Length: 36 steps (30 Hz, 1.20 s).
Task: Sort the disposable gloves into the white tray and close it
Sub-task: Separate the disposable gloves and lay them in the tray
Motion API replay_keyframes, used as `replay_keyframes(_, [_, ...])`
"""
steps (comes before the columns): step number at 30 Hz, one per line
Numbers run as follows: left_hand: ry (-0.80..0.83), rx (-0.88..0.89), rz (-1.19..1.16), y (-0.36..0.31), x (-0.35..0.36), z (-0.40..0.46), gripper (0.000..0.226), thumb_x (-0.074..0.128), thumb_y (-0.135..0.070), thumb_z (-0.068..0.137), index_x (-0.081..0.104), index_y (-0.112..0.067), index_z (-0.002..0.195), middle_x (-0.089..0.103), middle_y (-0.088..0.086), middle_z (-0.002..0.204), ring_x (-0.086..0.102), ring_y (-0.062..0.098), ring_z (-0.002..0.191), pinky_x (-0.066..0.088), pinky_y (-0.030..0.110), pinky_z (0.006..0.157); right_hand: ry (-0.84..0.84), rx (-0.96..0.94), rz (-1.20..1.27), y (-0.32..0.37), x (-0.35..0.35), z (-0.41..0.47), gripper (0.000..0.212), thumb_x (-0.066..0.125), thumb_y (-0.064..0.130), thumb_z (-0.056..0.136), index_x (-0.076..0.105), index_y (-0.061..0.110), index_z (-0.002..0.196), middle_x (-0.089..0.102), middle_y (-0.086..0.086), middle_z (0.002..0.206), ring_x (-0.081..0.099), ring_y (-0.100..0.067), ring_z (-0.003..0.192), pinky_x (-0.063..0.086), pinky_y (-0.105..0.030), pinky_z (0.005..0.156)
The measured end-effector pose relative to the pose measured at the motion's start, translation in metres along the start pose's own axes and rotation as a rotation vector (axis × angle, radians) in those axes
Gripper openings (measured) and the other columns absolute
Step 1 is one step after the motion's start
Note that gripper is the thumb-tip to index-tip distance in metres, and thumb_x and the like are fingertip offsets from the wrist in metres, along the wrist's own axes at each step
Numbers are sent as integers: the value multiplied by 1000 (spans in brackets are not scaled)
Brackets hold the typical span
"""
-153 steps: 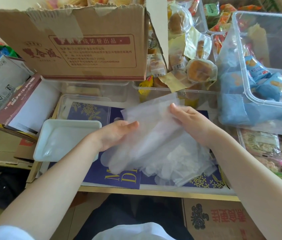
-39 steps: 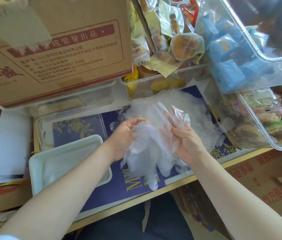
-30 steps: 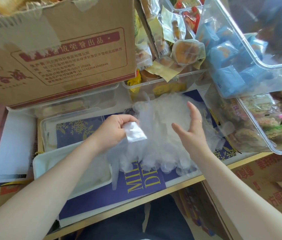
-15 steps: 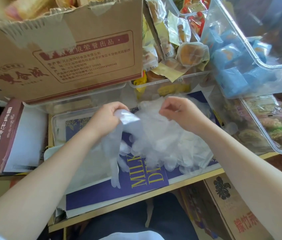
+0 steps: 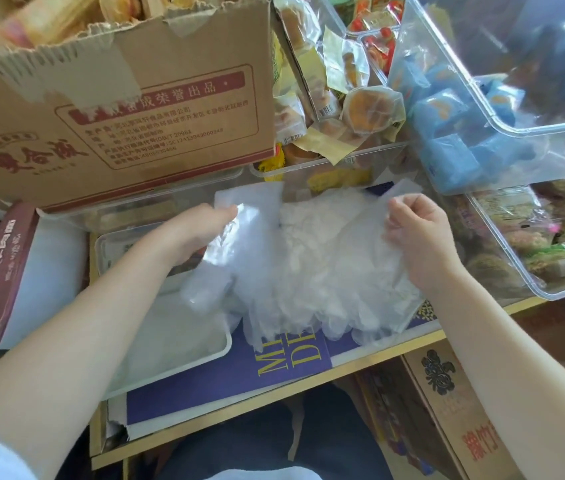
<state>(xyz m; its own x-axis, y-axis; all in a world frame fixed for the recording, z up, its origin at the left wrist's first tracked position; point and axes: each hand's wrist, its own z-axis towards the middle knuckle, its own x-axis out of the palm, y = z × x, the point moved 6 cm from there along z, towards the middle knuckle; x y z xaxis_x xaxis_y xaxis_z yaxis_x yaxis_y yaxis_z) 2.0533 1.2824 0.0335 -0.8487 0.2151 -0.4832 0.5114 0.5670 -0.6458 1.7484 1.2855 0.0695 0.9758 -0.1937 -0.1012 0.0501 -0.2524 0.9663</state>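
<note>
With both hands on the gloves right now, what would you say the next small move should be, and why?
Probably carry the glove pinched in the left hand leftward and lay it in the white tray. That glove looks partly lifted off the pile of gloves, which the right hand grips at its far edge, and the tray sits open just below the left forearm.

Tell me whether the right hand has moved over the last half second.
Yes. The right hand has shifted rightward across the glove pile, toward the clear bin, pinching a glove edge.
</note>
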Motion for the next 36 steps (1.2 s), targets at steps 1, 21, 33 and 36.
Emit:
replay_keyframes(1, [13, 38, -36, -6, 4, -4, 57, 47, -49, 92, 53, -4, 126, 57, 11, 126, 57, 26, 108, 44, 34, 91, -19, -126, -128, 15, 3, -9, 22, 54, 11, 91, 49, 19, 71, 50, 4, 67, 48, -8, 58, 43, -23, 57])
replay_keyframes(21, [305, 374, -469, -33, 68, -62, 36, 33, -28, 101, 66, -14, 105, 68, 7, 105, 62, 15, 103, 42, 37, 101, 284, -293, -364, 12, 101, -69, 24, 55, 6, 90, 50, 24, 75, 56, 5, 67, 49, -18, 60, 43, -28, 57])
replay_keyframes(33, [387, 338, -507, -24, 62, -60, 60, 32, -65, 88, 67, -21, 108, 69, 1, 112, 61, 15, 111, 40, 39, 104, 458, -61, -57, 8, 109, -70, 30, 38, 1, 95, 67, 8, 103, 65, -9, 87, 65, -17, 70, 56, -27, 67])
replay_keyframes(36, [404, 340, -491, -26, 63, -61, 64, 49, -82, 66, 71, -28, 93, 71, -3, 95, 66, 13, 94, 51, 31, 88, 393, -341, -472, 9, 112, -71, 25, 57, 7, 88, 65, 12, 111, 56, 0, 89, 58, -10, 65, 49, -17, 68])
